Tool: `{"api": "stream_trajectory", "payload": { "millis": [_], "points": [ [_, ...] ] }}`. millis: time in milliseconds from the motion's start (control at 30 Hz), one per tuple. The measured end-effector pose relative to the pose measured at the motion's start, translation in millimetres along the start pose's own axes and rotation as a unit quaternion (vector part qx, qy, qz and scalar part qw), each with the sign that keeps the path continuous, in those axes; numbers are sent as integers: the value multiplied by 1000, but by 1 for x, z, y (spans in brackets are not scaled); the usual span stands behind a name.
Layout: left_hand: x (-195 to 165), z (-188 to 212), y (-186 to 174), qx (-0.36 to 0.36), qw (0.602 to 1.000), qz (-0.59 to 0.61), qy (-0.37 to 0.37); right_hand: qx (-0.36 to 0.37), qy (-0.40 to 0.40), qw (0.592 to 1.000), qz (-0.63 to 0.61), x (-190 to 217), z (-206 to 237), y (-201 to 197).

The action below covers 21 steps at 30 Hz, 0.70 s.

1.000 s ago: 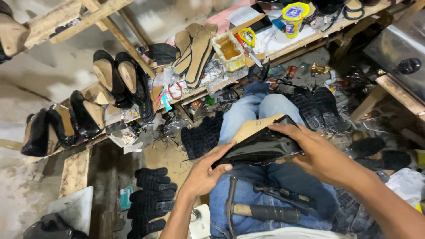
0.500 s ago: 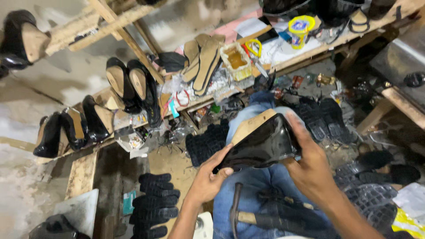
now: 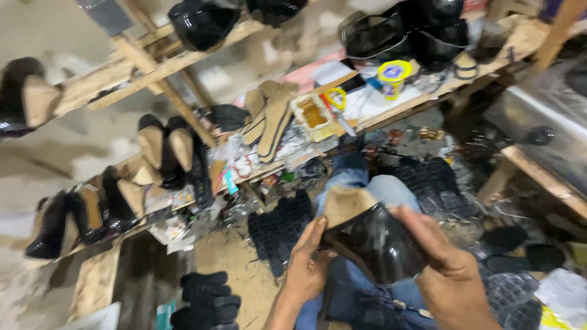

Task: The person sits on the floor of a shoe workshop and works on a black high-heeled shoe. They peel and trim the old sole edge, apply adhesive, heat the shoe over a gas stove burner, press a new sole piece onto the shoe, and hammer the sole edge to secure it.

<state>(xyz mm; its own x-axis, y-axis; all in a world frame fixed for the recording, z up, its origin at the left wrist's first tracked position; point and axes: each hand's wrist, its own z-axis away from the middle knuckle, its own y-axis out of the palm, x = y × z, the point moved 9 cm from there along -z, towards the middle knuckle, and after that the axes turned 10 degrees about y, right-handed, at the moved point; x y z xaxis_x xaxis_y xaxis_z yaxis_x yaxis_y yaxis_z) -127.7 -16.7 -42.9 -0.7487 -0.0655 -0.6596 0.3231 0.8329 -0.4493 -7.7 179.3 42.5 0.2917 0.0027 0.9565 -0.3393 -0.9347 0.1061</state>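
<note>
Shoe upper (image 3: 373,241), glossy black w/ a tan insole/last face at its 11 o'clock end, sat at centre-low of the view, over the person's blue-jeaned lap (image 3: 367,183). Both hands gripped it: left hand (image 3: 306,269) pinched the 9 o'clock edge, thumb on top; right hand (image 3: 443,263) wrapped the 3 o'clock side, fingers curled over the shiny surface. Neither hand was slack.

Around it, by clock from the shoe:
- 12 o'clock: wooden shelf (image 3: 428,91) running up to the rt. On it a small round tub (image 3: 394,76), yellow lid w/ a blue label patch, white body; print too blurred to tell. Just at its 9 o'clock, a yellow ring-shaped item (image 3: 335,98) and an open cream tray (image 3: 312,116) w/ amber contents. White papers lay flat under the tub.
- 11 o'clock: tan insoles (image 3: 272,119) leaning together.
- 10 o'clock: lower rack w/ black heels (image 3: 162,150), tan soles facing out; small printed scraps & wrappers (image 3: 235,171), white/red/teal, strewn along the rack edge.
- 9 o'clock: stack of black treaded soles (image 3: 278,229) on the floor; more (image 3: 205,299) at 8 o'clock.
- 2 o'clock: black soles (image 3: 434,183) beside the knee.
- 4 o'clock: yellow package corner (image 3: 553,321) at the frame edge, white bag just above it.
- 1 o'clock, top: black shiny uppers (image 3: 403,30) on the upper shelf.
</note>
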Motion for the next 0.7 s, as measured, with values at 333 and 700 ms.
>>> {"api": "stream_trajectory", "payload": {
  "millis": [333,700],
  "points": [
    [-2,1,142,-111,468,859,-173,-11,-372,900,229,50,38,24],
    [5,-20,17,-249,793,515,-208,94,-16,976,198,-110,22,20]
  ]
}}
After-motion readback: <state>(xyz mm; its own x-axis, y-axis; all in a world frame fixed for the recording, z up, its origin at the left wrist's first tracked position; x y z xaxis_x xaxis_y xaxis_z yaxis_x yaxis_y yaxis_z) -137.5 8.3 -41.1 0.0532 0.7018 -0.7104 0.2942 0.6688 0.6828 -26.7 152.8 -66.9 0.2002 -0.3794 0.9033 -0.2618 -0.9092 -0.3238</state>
